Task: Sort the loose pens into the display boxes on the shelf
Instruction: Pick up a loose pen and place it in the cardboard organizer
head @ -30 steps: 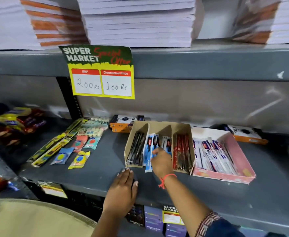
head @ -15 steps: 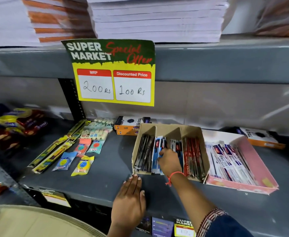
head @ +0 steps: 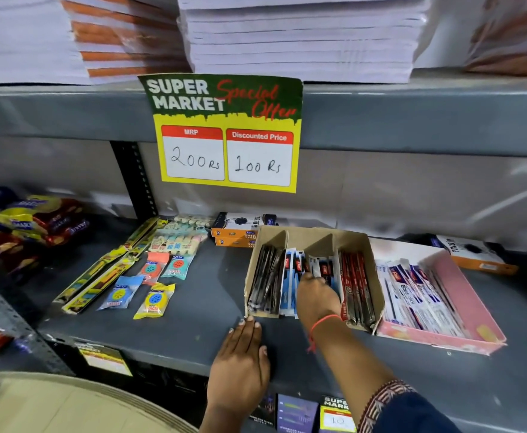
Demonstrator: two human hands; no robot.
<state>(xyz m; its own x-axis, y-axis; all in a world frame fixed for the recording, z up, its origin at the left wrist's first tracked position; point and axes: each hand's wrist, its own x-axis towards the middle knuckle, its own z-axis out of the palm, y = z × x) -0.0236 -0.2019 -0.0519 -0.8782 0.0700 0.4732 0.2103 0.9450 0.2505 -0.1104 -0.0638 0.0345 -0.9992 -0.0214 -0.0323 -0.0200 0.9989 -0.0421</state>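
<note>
Hands work at the grey shelf (head: pixel 175 320). The left hand (head: pixel 240 367) lies flat, palm down and released, on the shelf's front edge just before the brown cardboard display box (head: pixel 371 276). The right hand (head: pixel 317 295), a red thread at its wrist, reaches into the box's middle compartment, fingers curled among the blue-packed pens (head: pixel 290 276); whether it grips one cannot be told. A price sign (head: pixel 224 132) above reads "SUPER MARKET Special Offer", "MRP 200 Rs", "Discounted Price 100 Rs".
</note>
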